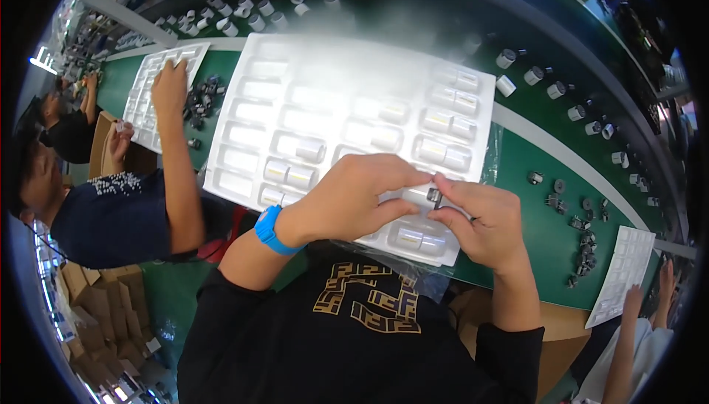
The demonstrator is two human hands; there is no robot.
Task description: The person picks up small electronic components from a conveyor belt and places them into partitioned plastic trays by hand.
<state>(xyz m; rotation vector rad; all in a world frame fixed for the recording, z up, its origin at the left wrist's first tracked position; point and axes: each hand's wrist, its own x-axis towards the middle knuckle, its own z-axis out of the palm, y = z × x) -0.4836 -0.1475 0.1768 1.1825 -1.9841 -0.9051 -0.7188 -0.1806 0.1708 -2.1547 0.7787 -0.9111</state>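
Note:
Over the near right part of a white moulded tray (pixel 255 86), my two hands meet around a small part. My left hand (pixel 354 191), with a blue wristband (pixel 267 230) on its wrist, is closed on a white cylinder (pixel 418 195) between thumb and fingers. My right hand (pixel 484 219) pinches a small dark metallic piece (pixel 434 196) at the cylinder's right end. Whether the two are joined cannot be made out. Below my fingers, a pair of white cylinders (pixel 419 241) lies in a tray pocket. Several other pockets hold similar cylinders; glare washes out the tray's far part.
Beyond the tray runs a dark green conveyor (pixel 413 16) carrying loose white cylinders (pixel 533 75). Dark small parts (pixel 583 252) lie on the green table to the right, others (pixel 201 101) to the left. Co-workers sit on both sides, with trays (pixel 624 267) before them.

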